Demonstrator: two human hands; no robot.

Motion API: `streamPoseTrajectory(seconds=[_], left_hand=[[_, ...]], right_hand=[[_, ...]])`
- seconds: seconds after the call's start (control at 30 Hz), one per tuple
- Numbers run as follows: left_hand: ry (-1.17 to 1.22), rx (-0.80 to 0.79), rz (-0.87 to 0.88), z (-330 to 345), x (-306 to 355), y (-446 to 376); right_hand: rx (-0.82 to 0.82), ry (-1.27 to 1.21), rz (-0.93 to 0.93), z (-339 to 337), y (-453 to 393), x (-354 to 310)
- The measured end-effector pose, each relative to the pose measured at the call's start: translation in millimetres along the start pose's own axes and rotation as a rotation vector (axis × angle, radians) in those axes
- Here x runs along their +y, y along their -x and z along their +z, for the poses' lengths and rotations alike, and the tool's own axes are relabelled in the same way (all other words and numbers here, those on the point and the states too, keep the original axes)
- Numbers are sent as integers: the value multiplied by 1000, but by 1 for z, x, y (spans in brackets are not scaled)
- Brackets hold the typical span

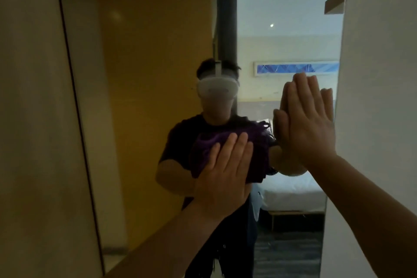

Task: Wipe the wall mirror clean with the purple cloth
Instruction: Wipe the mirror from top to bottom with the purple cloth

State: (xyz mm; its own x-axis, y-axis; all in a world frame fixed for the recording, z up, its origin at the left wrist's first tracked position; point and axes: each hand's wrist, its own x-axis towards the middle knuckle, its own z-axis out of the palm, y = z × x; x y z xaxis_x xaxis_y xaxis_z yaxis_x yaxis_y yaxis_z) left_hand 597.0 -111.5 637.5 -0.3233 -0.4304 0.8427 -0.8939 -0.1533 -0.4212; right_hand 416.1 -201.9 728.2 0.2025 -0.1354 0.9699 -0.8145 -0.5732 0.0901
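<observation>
The tall wall mirror point(146, 74) fills the middle of the head view, set between two wall panels. My left hand point(225, 171) lies flat with its fingers together, pressing the purple cloth point(255, 140) against the glass at chest height. The bunched cloth shows above and to the right of the fingers. My right hand point(309, 124) rests flat and bare on the glass near the mirror's right edge, fingers pointing up, holding nothing. Its reflection meets it palm to palm.
A beige wall panel point(33, 119) borders the mirror on the left and a pale wall point(379, 74) on the right. The glass reflects a person with a headset, a wooden door, a bed and a blue picture.
</observation>
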Motion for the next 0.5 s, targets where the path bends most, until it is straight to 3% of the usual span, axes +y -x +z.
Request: streamPoseTrajectory(seconds=[0.17,0.3,0.37,0.5], left_hand=[[3,-130,54,15,28,66],[16,-186,64,8,23,65],[41,-192,27,-3,13,43],[29,-44,-103,-37,-23,-68]], right_hand=[[-46,26,-26,-1,15,10],[-121,42,-45,-9,14,20],[-125,27,6,-15,18,31],[-141,49,-6,-18,24,45]])
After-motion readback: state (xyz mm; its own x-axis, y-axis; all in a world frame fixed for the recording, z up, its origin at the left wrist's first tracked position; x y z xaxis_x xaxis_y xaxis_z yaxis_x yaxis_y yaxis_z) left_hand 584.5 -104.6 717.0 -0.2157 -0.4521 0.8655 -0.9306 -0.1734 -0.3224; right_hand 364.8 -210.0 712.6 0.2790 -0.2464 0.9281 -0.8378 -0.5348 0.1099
